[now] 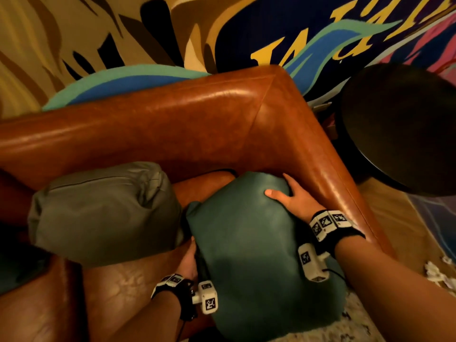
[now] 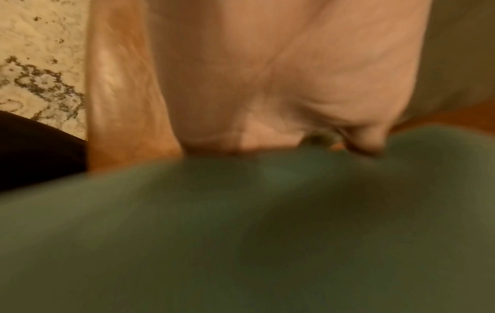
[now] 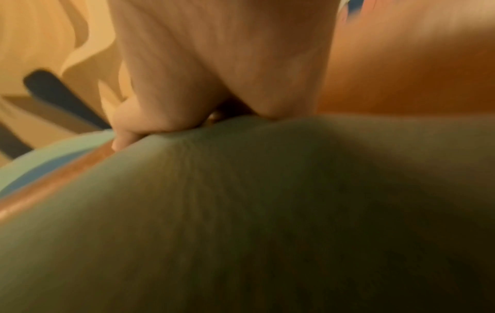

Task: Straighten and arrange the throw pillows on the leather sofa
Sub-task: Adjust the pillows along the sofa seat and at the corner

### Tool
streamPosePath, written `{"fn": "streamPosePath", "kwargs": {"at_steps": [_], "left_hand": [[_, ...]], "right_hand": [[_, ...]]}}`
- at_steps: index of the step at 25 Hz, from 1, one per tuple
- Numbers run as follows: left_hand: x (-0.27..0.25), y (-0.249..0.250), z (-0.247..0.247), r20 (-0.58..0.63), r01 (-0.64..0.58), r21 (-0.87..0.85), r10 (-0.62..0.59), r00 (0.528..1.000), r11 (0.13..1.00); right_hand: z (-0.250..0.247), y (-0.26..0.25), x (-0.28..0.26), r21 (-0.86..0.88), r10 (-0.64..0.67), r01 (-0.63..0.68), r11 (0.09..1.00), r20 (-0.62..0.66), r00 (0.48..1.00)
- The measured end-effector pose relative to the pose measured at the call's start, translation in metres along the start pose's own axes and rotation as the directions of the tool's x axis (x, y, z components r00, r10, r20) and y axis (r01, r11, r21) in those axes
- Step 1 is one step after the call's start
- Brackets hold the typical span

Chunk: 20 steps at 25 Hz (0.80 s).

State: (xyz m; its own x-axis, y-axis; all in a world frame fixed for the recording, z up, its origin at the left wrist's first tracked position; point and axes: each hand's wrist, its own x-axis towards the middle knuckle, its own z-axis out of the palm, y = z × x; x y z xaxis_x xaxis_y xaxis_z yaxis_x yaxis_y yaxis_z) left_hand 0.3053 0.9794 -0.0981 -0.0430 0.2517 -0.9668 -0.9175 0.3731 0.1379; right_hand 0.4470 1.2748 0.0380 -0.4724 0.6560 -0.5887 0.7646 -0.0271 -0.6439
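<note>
Lower centre of the frame: both hands grasp a plump teal pillow (image 1: 249, 245) on the glossy leather sofa (image 1: 158, 124), right hand (image 1: 293, 198) at its top, left hand (image 1: 190, 257) at its side. A creased grey-green pillow (image 1: 103, 211) sits left.

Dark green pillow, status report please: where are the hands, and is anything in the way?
Both hands on the dark green pillow: left hand at its left edge, right hand gripping its top corner. Pillow in sofa corner. Grey-green pillow crowds its left.
</note>
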Motion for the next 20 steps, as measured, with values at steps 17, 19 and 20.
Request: {"fn": "streamPosePath", "kwargs": {"at_steps": [17,19,20], "left_hand": [[-0.144,0.064,0.115,0.385,-0.474,0.104,0.404,0.830,0.874],[-0.137,0.063,0.131,0.357,-0.458,0.169,0.378,0.854,0.873],[-0.134,0.064,0.134,0.301,-0.486,0.209,0.417,0.858,0.849]], "right_hand": [[0.050,-0.054,-0.025,-0.062,-0.015,0.011,0.998,-0.065,0.998],[0.053,-0.051,-0.033,-0.164,-0.088,0.074,0.984,-0.077,0.993],[0.057,-0.043,-0.037,-0.247,-0.083,0.075,0.966,-0.025,0.996]]}}
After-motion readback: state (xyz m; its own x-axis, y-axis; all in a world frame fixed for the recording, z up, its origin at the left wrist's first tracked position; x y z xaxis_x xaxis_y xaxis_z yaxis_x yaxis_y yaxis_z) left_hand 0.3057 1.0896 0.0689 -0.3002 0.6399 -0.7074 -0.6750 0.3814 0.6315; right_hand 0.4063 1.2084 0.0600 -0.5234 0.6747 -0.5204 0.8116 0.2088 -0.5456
